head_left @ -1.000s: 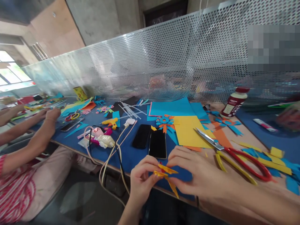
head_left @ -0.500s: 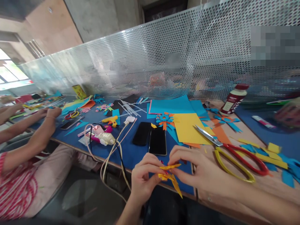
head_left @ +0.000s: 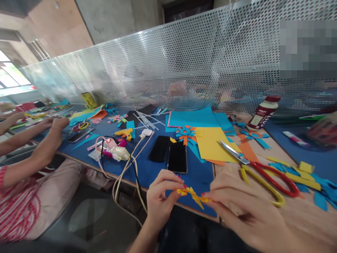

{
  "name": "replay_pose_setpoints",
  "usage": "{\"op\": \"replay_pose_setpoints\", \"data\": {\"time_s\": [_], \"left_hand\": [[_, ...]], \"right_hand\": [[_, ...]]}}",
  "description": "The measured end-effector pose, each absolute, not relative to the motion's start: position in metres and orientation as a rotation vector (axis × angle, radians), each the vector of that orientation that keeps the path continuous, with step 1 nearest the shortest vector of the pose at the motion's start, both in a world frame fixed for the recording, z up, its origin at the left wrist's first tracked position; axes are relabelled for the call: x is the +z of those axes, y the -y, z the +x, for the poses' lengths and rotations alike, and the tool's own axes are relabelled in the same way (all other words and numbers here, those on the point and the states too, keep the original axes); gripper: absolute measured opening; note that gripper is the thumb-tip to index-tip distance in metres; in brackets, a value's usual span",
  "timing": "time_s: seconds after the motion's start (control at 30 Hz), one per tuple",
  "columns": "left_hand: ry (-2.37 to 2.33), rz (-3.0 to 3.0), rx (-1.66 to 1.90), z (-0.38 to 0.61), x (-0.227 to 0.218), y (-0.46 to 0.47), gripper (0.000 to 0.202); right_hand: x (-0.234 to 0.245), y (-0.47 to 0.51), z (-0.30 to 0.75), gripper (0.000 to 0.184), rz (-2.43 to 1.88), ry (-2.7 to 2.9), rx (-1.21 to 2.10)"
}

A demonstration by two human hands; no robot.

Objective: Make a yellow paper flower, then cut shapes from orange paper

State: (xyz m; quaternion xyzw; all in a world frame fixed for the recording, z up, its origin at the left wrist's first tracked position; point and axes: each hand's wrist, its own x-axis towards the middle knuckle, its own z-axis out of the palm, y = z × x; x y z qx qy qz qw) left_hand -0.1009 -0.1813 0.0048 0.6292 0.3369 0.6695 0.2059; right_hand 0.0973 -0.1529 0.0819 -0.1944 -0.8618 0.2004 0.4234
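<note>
A small yellow paper piece with folded, pointed strips (head_left: 193, 194) is held over the table's front edge. My left hand (head_left: 162, 196) pinches its left end between thumb and fingers. My right hand (head_left: 243, 203) is closed at the piece's right end, with a strip between thumb and forefinger. Just beyond my hands lie two black smartphones, one to the left (head_left: 159, 148) and one to the right (head_left: 177, 157). Large scissors with red and yellow handles (head_left: 273, 175) rest beside my right hand, partly covered by it.
Yellow paper (head_left: 214, 144), blue paper sheets (head_left: 193, 117) and a blue-and-orange paper flower (head_left: 185, 131) lie behind the phones. A yellow glue gun (head_left: 124, 133) and tangled cables (head_left: 133, 168) are at left. A bottle (head_left: 264, 112) stands at right. A co-worker's arm (head_left: 39, 151) reaches in from the left.
My right hand has moved right and nearer the camera, drawing one yellow strip outward. My left hand keeps its pinch in nearly the same spot.
</note>
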Motion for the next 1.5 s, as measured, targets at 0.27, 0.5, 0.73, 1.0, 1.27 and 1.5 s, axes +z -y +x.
{"op": "replay_pose_setpoints", "data": {"time_s": [0.27, 0.5, 0.73, 1.0, 1.27, 1.5], "left_hand": [[-1.025, 1.774, 1.790, -0.097, 0.008, 0.185, 0.019], [-1.051, 1.840, 1.784, -0.096, 0.012, 0.188, 0.019], [-1.080, 1.885, 1.744, -0.097, 0.015, 0.188, 0.016], [-1.119, 1.915, 1.693, -0.098, 0.018, 0.189, 0.015], [-1.149, 1.907, 1.641, -0.097, 0.023, 0.191, 0.011], [-1.189, 1.860, 1.592, -0.096, 0.025, 0.190, 0.007]], "right_hand": [[0.066, 0.156, 0.093, 0.013, -0.592, 2.136, 0.447], [0.061, 0.156, 0.093, 0.012, -0.622, 2.126, 0.484], [0.061, 0.155, 0.094, 0.012, -0.635, 2.154, 0.504], [0.060, 0.154, 0.094, 0.013, -0.646, 2.188, 0.491], [0.058, 0.154, 0.094, 0.014, -0.670, 2.197, 0.479], [0.051, 0.152, 0.093, 0.012, -0.672, 2.173, 0.545]]}}
